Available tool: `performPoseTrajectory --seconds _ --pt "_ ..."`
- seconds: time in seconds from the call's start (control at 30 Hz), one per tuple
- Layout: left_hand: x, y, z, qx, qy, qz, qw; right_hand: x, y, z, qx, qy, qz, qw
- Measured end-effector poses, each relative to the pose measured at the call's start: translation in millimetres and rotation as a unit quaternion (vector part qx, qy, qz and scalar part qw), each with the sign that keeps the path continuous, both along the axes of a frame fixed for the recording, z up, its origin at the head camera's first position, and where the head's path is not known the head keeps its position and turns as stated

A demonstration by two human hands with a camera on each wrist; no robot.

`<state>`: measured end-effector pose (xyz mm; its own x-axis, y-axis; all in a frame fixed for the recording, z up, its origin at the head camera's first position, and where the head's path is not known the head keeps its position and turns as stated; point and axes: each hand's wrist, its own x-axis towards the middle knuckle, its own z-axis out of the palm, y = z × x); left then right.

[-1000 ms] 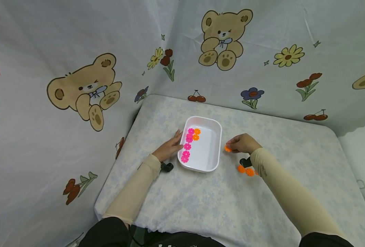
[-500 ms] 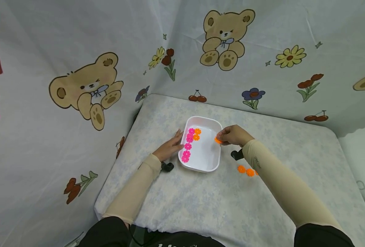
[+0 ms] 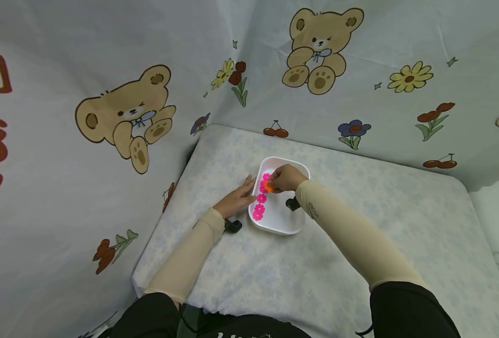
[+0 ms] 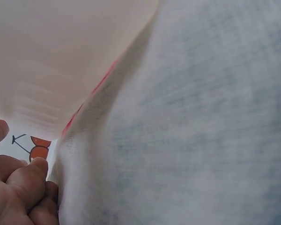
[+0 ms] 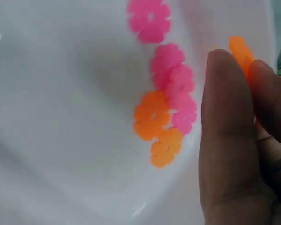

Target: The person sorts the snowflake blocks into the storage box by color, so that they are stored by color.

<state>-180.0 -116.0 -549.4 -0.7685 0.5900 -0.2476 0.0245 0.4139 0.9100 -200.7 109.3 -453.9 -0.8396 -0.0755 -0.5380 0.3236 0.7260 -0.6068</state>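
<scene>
My right hand (image 3: 289,179) is over the white tray (image 3: 280,229), near its left side. Between thumb and finger it pinches an orange flower-shaped piece (image 5: 241,52), seen edge-on in the right wrist view. Flat in the tray lie several pink flower pieces (image 3: 261,198), in a line along the left wall. Two orange flower pieces (image 5: 152,116) lie beside the pink ones. My left hand (image 3: 235,201) rests against the tray's left edge with its fingers extended. The left wrist view catches only part of that hand's fingers (image 4: 25,180).
The tray stands on a table with a pale mottled cloth (image 3: 249,272). Behind and to the left hangs a white curtain (image 3: 215,28) printed with bears and flowers. Dark wrist cameras (image 3: 233,226) stick out beneath both wrists.
My right hand has carried the orange flower piece leftward from the table over the tray to the pink row. The orange pieces on the table are now behind my right arm. My left hand stays put.
</scene>
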Motion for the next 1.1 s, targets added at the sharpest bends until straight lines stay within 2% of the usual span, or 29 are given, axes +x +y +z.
performPoseTrajectory --seconds 0.17,0.33,0.53,0.7,0.93,1.1 --pt "-0.1 -0.1 -1.7 0.005 -0.001 0.000 1.0000 -9.8 -3 -20.9 0.061 -0.009 0.003 0.9981" --pt "-0.4 0.8 -1.9 0.006 -0.008 -0.002 0.9999 -10.6 -1 -29.9 0.099 -0.018 0.001 0.9949" --pt "-0.2 -0.9 -1.0 0.009 -0.008 0.002 0.9999 -8.7 -2 -33.3 0.114 -0.015 0.016 0.9933" --pt "-0.1 -0.8 -0.8 0.003 0.005 -0.001 1.0000 -4.6 -3 -34.0 0.136 0.012 0.035 0.9901" --pt "0.9 -1.6 0.7 0.005 0.001 -0.001 1.0000 2.3 -6 -34.3 0.133 0.051 0.032 0.9893" --pt "1.1 -1.9 0.0 0.006 0.000 -0.001 1.0000 4.6 -6 -32.2 0.121 0.059 0.022 0.9907"
